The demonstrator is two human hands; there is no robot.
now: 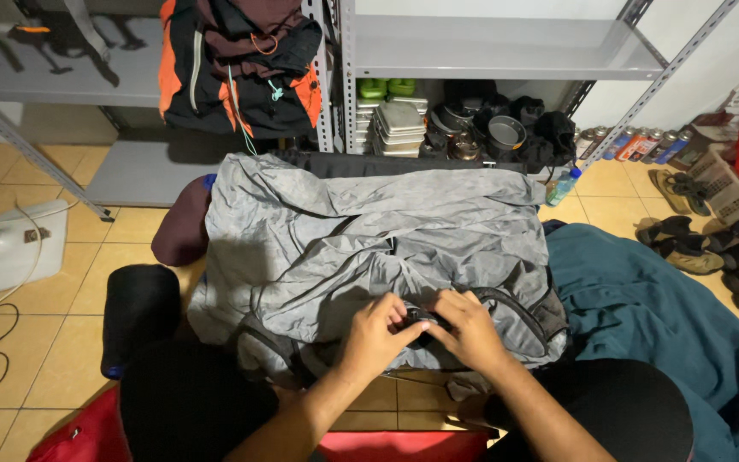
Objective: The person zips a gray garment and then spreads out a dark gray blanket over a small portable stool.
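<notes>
A large crumpled grey fabric cover (361,231) lies spread on the tiled floor in front of me. My left hand (375,335) and my right hand (470,329) meet at its near edge. Both pinch a small black buckle (421,321) on a black strap that runs along the fabric's hem. The fingers hide most of the buckle. My knees in dark trousers frame the lower part of the view.
A teal cloth (652,316) lies to the right, a black roll (138,312) and a maroon bag (183,227) to the left. Grey metal shelving (506,51) behind holds stacked metal tins, pots and a hanging jacket (241,64). Shoes (686,244) sit at right.
</notes>
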